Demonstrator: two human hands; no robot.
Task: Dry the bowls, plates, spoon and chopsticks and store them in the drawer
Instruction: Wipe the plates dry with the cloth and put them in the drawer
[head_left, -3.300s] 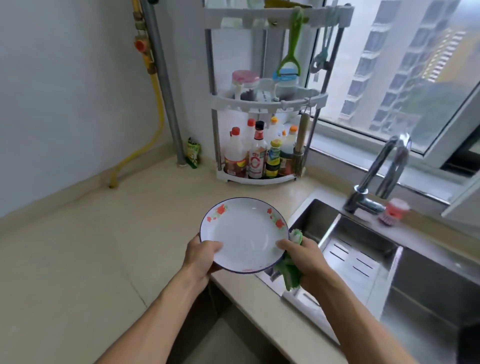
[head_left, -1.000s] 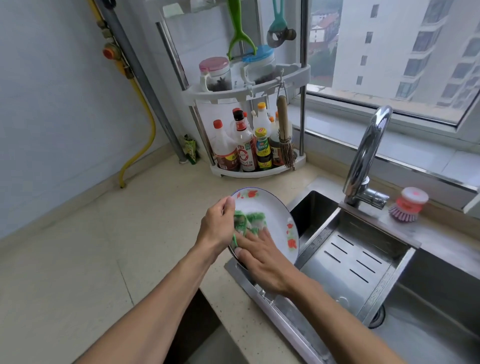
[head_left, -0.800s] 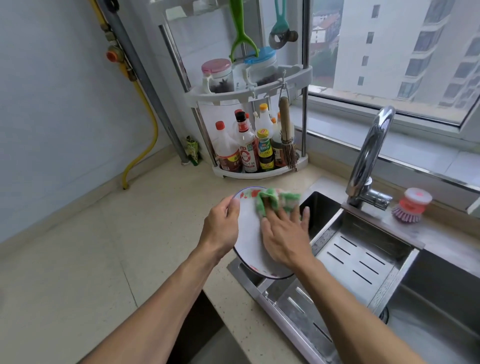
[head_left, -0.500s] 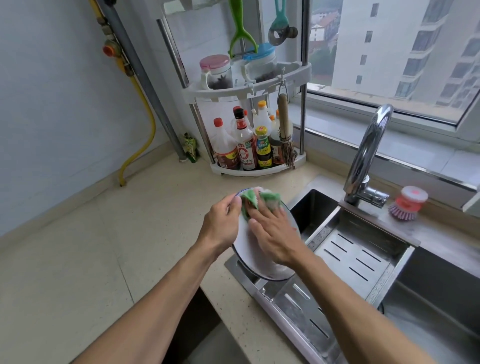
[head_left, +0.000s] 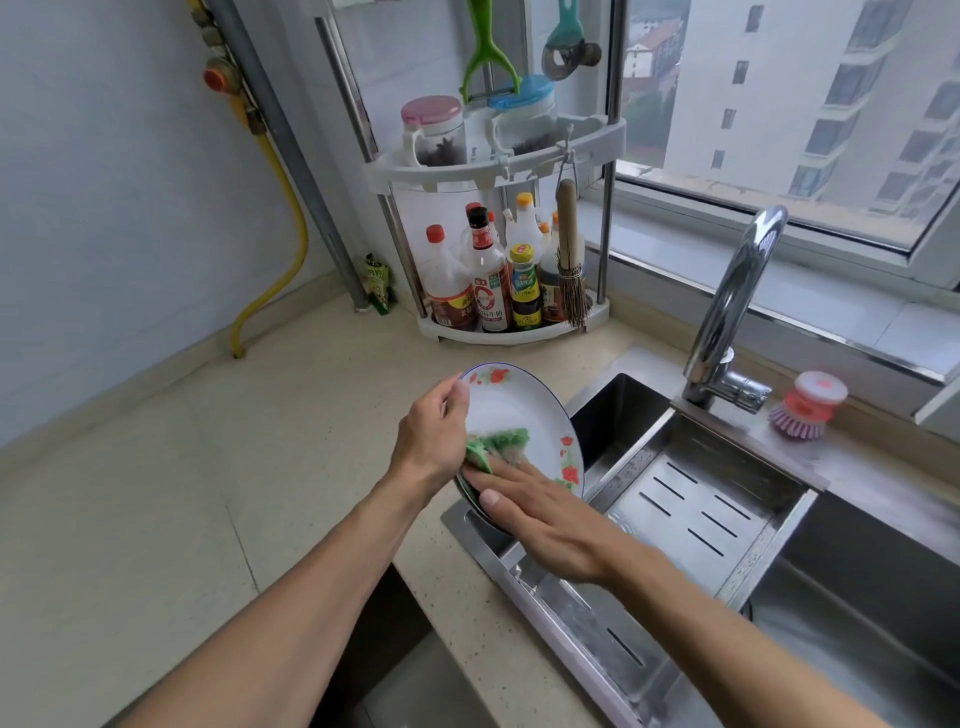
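Countertop (head_left: 182, 493): broad bare surface left of sink (head_left: 701, 519); front edge runs diagonally beneath plate (head_left: 519, 410). Plate: tilted on edge above sink's left rim (flowered face toward right). Left hand (head_left: 431, 441): curled around plate's left rim, gripping. Right hand (head_left: 545, 514): fingers flat, pressing green cloth (head_left: 501, 441) against plate face.

surface: beige stone counter (head_left: 171, 493) | on it: white corner rack (head_left: 511, 332) of bottles, green packet (head_left: 376, 283) by pipe, pink dish brush (head_left: 805, 405) by tap (head_left: 727, 322)
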